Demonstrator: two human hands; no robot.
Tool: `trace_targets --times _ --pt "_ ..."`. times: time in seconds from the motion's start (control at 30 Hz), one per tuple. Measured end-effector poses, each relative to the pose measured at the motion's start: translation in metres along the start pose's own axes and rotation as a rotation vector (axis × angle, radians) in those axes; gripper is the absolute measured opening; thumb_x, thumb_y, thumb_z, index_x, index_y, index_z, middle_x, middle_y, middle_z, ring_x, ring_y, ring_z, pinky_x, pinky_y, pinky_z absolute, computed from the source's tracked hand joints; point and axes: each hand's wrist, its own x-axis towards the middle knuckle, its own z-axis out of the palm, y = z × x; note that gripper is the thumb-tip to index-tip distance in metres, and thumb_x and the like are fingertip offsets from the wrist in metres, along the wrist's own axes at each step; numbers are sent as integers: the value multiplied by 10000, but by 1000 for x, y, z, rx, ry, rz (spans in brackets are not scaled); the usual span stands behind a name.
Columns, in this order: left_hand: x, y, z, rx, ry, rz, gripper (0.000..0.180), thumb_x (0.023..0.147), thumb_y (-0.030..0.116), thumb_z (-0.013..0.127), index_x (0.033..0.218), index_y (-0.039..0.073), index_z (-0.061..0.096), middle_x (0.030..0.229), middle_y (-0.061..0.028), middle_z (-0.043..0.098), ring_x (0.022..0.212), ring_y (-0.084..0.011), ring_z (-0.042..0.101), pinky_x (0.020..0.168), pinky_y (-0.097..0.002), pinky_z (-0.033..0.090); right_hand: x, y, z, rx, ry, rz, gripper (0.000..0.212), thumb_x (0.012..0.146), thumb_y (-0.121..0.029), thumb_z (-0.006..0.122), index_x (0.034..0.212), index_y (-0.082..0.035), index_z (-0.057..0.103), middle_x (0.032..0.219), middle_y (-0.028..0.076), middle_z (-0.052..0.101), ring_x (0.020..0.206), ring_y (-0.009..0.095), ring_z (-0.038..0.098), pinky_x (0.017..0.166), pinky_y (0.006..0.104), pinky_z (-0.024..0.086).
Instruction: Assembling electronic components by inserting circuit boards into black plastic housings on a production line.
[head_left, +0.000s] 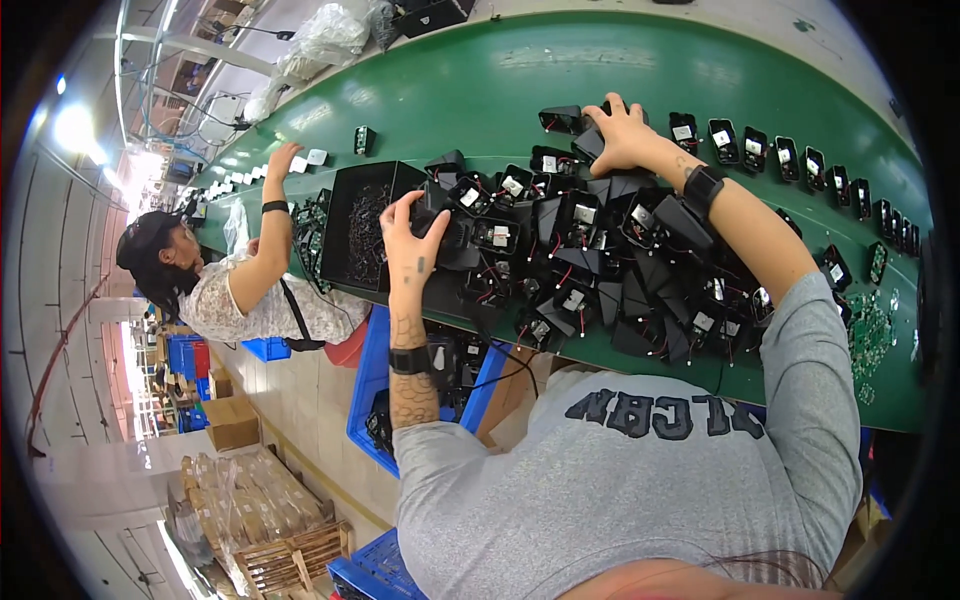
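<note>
My left hand (411,243) is at the left end of a heap of black plastic housings (610,262), thumb and fingers curved around a black housing (431,200). Further right, my right hand (628,138) reaches over the heap's far edge. Its fingers are spread around another black housing (590,145), which sits between thumb and forefinger. Many housings in the heap lie open side up, showing white labelled parts inside and thin red and black wires. Other pieces look like plain black shells. My fingertips partly cover what each hand touches.
A black box of small dark parts (336,225) stands left of the heap. Open housings (755,148) line the green table (450,90) at right, near green circuit boards (872,335). A co-worker (255,270) works at left. A blue crate (372,405) sits below the table edge.
</note>
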Motion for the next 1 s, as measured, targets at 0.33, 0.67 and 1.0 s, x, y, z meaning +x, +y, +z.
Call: trace_targets --times 0.33,0.67,1.0 --pt "-34 -2 9 -355 78 -152 639 901 357 606 1428 82 372 1412 -214 392 1259 -358 441 884 -401 516 26 73 4 502 288 16 853 574 -300 787 1332 -174 416 1238 268 415 1090 426 490 934 456 466" --pt "-53 -17 19 -143 235 170 385 947 191 538 1297 31 530 1350 -155 510 1087 -228 595 613 -249 575 -2 55 4 258 263 -58 559 641 -138 701 1170 -128 522 1090 227 489 1055 392 487 938 415 427" --pt "-69 -40 18 -413 451 165 309 930 88 464 1192 -4 599 1296 -153 551 920 -179 643 598 -229 542 -60 -104 -39 437 43 -640 538 693 -86 659 1214 -121 525 1171 152 492 1097 317 499 976 363 409"
